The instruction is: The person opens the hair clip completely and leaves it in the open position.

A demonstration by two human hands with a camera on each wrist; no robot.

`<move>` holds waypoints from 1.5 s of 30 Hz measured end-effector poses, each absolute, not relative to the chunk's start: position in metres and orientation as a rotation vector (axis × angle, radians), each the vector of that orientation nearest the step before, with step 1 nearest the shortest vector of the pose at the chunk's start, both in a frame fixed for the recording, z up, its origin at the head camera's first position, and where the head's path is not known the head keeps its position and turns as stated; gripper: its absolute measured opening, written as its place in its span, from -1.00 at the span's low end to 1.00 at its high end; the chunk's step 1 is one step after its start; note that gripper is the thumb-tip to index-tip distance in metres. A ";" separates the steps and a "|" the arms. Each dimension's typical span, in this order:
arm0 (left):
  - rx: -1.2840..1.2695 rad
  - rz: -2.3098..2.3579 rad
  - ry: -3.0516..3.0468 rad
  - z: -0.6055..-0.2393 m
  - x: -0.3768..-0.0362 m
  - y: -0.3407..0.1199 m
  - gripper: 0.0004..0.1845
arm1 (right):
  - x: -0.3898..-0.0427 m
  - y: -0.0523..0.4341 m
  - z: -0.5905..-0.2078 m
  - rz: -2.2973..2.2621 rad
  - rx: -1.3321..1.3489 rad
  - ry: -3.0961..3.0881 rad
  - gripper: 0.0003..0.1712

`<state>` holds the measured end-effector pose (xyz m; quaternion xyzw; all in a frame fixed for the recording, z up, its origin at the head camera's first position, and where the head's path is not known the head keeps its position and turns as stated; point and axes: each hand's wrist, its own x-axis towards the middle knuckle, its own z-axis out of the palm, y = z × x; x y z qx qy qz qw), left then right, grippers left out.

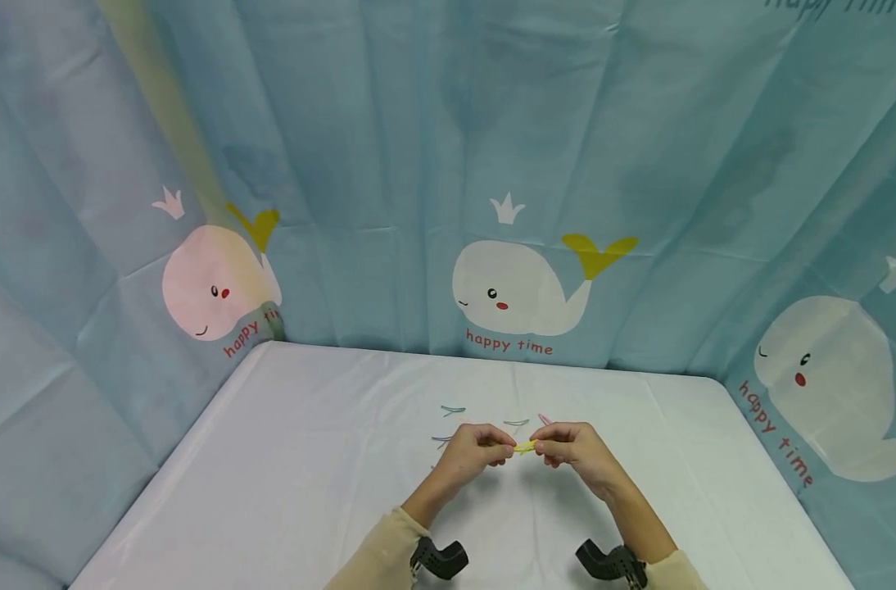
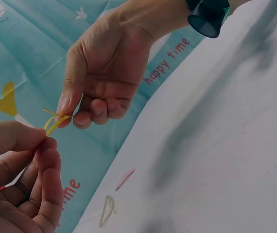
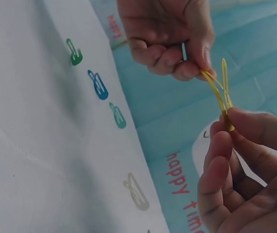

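Item I log: yellow clip [image 1: 525,447], pinched between left hand [image 1: 477,449] and right hand [image 1: 575,448] above worktop [image 1: 308,492].

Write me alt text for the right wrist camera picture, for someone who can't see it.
Two hands pinch a yellow paper clip between them in the air, the right hand at lower right and the left hand at the top. Below, on the white table, lie a green clip, a blue clip, a teal clip and a pale clip.
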<state>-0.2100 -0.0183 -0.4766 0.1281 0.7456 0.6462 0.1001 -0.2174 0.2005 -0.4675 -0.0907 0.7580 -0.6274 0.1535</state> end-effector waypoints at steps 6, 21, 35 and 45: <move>0.358 1.874 2.244 -0.482 -0.213 -0.013 -0.87 | -0.219 0.202 -0.471 -1.736 -0.228 2.235 -0.69; 0.422 1.575 2.476 -0.486 -0.227 -0.002 -0.95 | -0.228 0.209 -0.486 -1.696 -0.199 2.287 -0.70; 0.446 1.365 2.665 -0.500 -0.245 0.003 -0.96 | -0.254 0.199 -0.507 -1.615 -0.140 2.407 -0.73; 0.385 1.218 2.762 -0.504 -0.250 0.006 -0.93 | -0.259 0.192 -0.513 -1.506 -0.116 2.518 -0.86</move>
